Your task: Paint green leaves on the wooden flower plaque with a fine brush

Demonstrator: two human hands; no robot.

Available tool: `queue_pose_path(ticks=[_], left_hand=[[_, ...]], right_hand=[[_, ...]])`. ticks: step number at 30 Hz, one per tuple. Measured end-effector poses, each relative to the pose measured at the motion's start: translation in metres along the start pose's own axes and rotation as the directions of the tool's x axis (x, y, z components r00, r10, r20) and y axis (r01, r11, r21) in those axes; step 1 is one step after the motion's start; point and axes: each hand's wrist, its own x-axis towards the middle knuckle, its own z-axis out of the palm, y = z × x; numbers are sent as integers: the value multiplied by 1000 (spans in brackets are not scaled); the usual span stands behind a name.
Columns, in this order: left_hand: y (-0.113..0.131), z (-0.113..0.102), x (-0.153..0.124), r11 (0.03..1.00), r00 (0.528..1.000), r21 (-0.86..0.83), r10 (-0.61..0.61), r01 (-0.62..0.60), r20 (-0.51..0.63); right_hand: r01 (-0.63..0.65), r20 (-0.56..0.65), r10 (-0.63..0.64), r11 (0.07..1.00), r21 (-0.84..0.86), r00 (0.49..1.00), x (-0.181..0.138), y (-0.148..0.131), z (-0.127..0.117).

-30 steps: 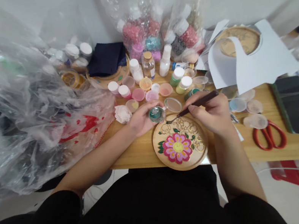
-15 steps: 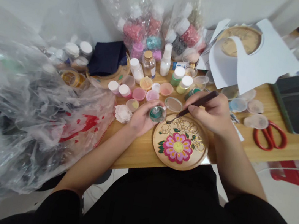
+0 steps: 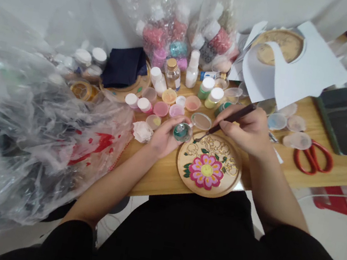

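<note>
My left hand (image 3: pixel 166 137) is closed around a small clear cup (image 3: pixel 182 132) with dark green stuff in it, its round lid (image 3: pixel 201 121) hanging open to the right. In my right hand (image 3: pixel 248 129) is a thin dark-handled tool (image 3: pixel 232 117), gripped like a pen. Its small metal tip is at the upper left of a round wooden plaque (image 3: pixel 180 180), by a dark green leaf. The plaque carries a pink flower (image 3: pixel 206 171) with a yellow centre, green leaves and gold raised outlines. It lies at the table's near edge, beside the cup.
Small paint cups (image 3: pixel 161 109) and white-capped bottles (image 3: pixel 206 87) crowd behind my hands. Red-handled scissors (image 3: pixel 314 158) and a dark phone (image 3: pixel 346 121) lie to the right. Clear plastic sheeting (image 3: pixel 41 156) covers the left side. A crumpled tissue (image 3: pixel 142 131) sits near my left hand.
The tool's tip has shifted slightly at the plaque's upper left, and a dark green patch now shows there. My left hand and the cup have stayed nearly still.
</note>
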Motion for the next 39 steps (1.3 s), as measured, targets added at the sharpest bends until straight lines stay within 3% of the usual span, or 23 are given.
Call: queue_pose_path(ticks=[39], left_hand=[[0,0,1,1000,1000,-15,-6,6,-12]], right_hand=[[62,-26,-62,998,21,998,0,1,0]])
